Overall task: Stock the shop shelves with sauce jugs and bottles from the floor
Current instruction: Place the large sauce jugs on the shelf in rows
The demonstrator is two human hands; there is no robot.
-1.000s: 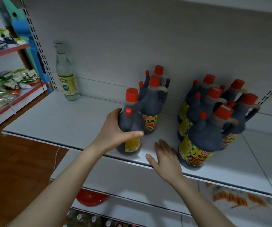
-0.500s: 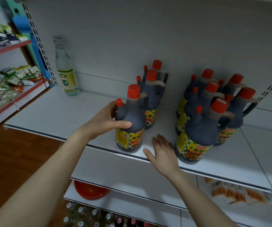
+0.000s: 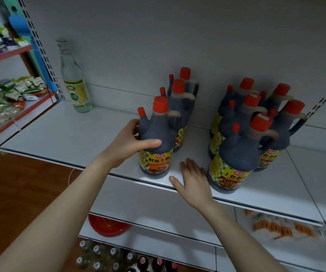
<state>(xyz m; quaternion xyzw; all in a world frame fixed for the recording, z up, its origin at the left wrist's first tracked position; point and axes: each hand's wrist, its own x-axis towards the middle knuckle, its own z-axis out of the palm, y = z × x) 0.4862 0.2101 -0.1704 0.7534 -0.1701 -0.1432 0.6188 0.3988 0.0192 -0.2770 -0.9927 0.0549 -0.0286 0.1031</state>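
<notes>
A dark sauce jug (image 3: 158, 146) with a red cap and yellow label stands upright near the front edge of the white shelf (image 3: 64, 138). My left hand (image 3: 130, 142) grips its shoulder, thumb across the front, fingers round the left side. My right hand (image 3: 193, 179) lies flat on the shelf edge between this jug and the front jug (image 3: 236, 154) of a right-hand cluster, fingers straight. Two more jugs (image 3: 181, 99) stand in a row behind the held one. The right cluster (image 3: 256, 114) has several jugs.
A tall clear bottle (image 3: 74, 79) with a green-yellow label stands at the shelf's back left. Lower shelves hold a red bowl (image 3: 107, 226), several small bottles (image 3: 109, 258) and orange packets (image 3: 281, 226). A side rack (image 3: 7, 99) at left carries snack packets. Brown floor lies below left.
My left hand has turned the jug so its label faces forward, and the jug now stands square at the shelf front. My right hand has stayed flat on the shelf edge.
</notes>
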